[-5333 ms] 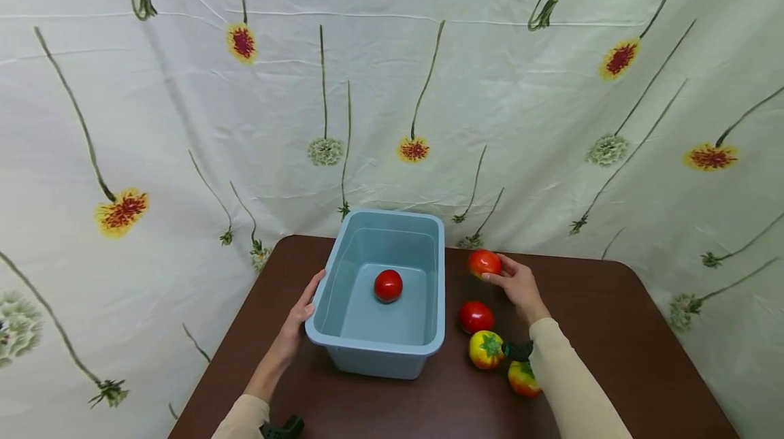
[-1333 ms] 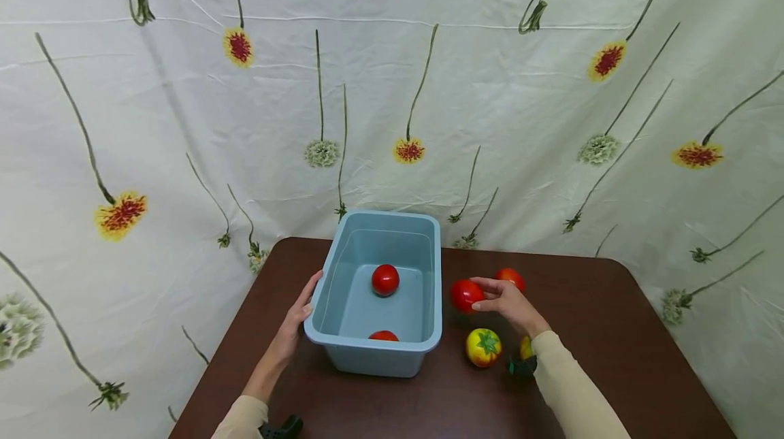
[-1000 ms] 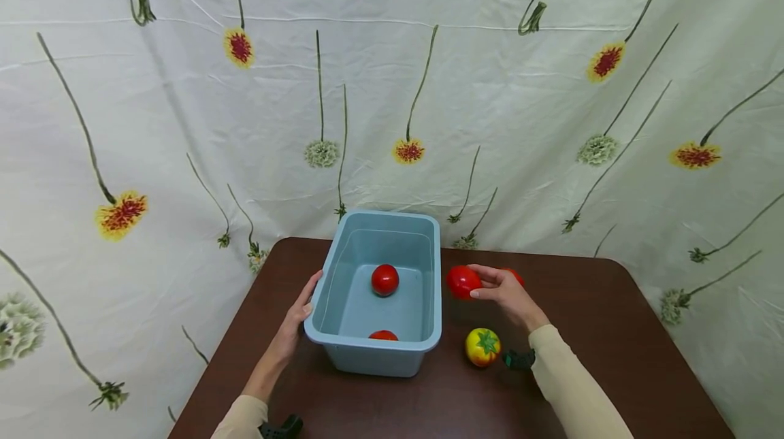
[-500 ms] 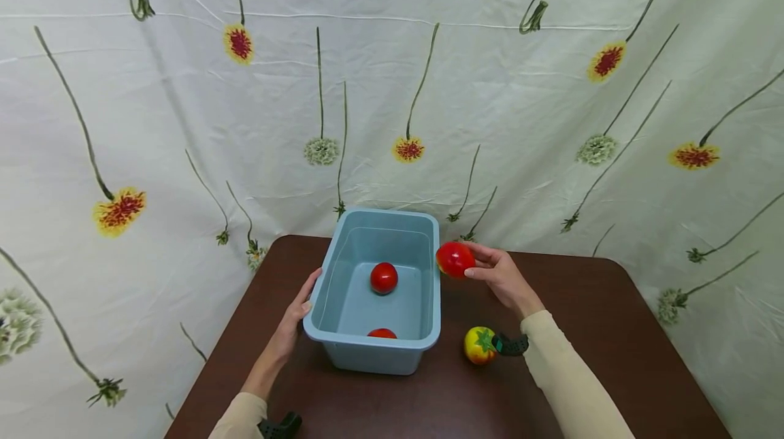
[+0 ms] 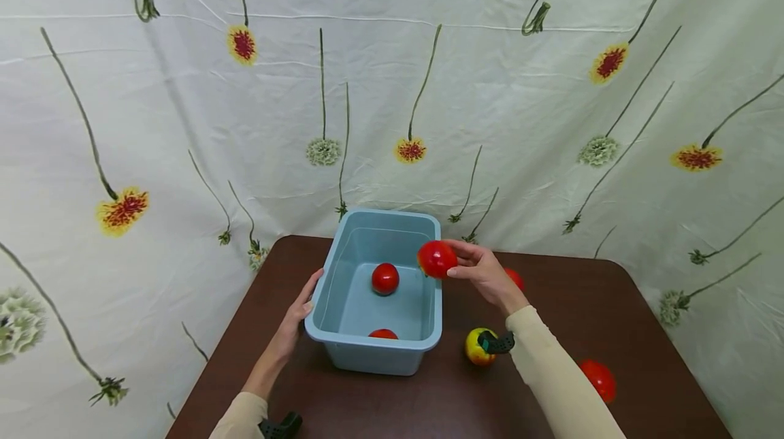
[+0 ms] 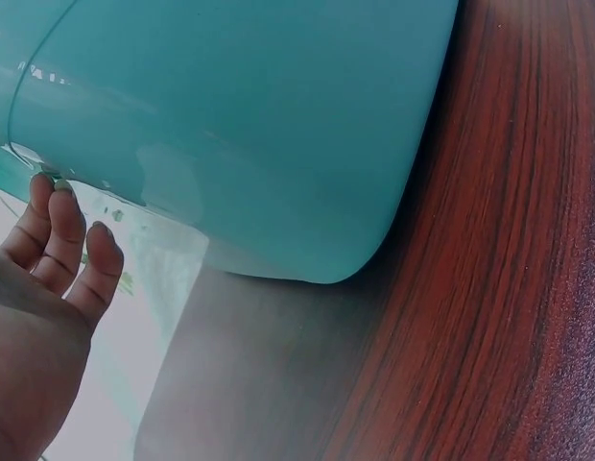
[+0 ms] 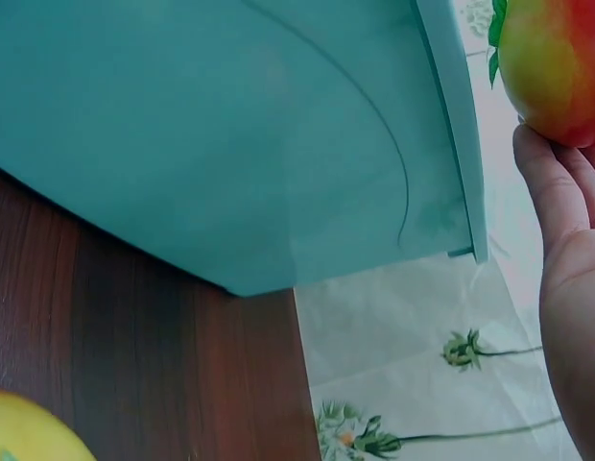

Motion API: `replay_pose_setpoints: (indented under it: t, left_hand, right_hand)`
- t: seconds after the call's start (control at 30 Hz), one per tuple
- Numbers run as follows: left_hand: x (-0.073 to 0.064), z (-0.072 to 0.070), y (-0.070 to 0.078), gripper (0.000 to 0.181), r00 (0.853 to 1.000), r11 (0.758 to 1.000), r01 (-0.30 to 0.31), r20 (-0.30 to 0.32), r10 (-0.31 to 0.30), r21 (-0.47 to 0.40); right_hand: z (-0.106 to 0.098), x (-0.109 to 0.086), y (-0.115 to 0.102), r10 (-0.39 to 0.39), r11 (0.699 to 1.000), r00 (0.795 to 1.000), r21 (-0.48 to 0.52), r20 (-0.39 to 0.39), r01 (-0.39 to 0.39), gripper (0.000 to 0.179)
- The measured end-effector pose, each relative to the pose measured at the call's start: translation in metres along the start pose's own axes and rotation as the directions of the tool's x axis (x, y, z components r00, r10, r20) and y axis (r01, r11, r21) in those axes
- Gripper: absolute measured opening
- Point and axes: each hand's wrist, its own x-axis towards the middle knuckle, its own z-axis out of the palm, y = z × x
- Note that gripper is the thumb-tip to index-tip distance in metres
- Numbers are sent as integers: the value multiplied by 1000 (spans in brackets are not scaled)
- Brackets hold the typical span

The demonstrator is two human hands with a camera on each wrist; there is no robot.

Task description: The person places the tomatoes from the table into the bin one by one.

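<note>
My right hand [image 5: 484,275] holds a red tomato [image 5: 436,259] over the right rim of the blue plastic tub [image 5: 337,342]. In the right wrist view, that tomato [image 7: 557,72] shows a yellow-green side and green leaves, with fingertips against its underside. On the tub's left side, my left hand [image 5: 294,323] grips the rim; the left wrist view has its fingers [image 6: 104,264] bent up against the outer wall. Inside the tub lie a red tomato [image 5: 385,279] near the middle and another red tomato [image 5: 384,334], partly hidden by the front wall.
Right of the tub, a yellow-green tomato [image 5: 478,347] sits partly behind the right wristband. One red tomato [image 5: 515,278] lies behind the right hand, another [image 5: 599,379] beside the right sleeve. The brown table [image 5: 361,405] meets a flowered cloth [image 5: 527,105] at the back.
Over the last second my right hand has carried the tomato up and left, from beside the tub to above its rim. Since the oldest frame, a second tomato has appeared in the tub.
</note>
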Motion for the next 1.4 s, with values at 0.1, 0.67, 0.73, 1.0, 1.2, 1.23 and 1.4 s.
replay_pose_setpoints:
  t: [0.1, 0.67, 0.73, 1.0, 1.2, 1.23, 1.4]
  left_hand:
    - [0, 1, 1, 55, 1000, 1000, 5, 1, -5, 0]
    - [0, 1, 0, 55, 1000, 1000, -16, -2, 16, 12]
    - [0, 1, 1, 55, 1000, 1000, -17, -1, 17, 13]
    - [-1, 1, 1, 55, 1000, 1000, -17, -2, 17, 17]
    - [-1, 1, 1, 54, 1000, 1000, -15, -7, 15, 21]
    - [-1, 1, 1, 54, 1000, 1000, -14, -7, 14, 16]
    - [-1, 1, 2, 55, 1000, 1000, -16, 0, 16, 6]
  right_hand:
    - [5, 1, -1, -2, 1000, 1000, 2, 18, 2, 59]
    - [15, 12, -1, -33, 999, 996, -11, 84, 34, 56]
    - [17, 12, -1, -38, 999, 995, -3, 90, 38, 56]
    - [21, 12, 3, -48, 999, 988, 6, 147, 47, 59]
    - [16, 10, 7, -104, 994, 979, 58, 177, 95, 58]
    - [14, 8, 7, -111, 993, 978, 61, 175, 102, 57]
    - [4, -1, 11, -108, 993, 984, 51, 141, 102, 55]
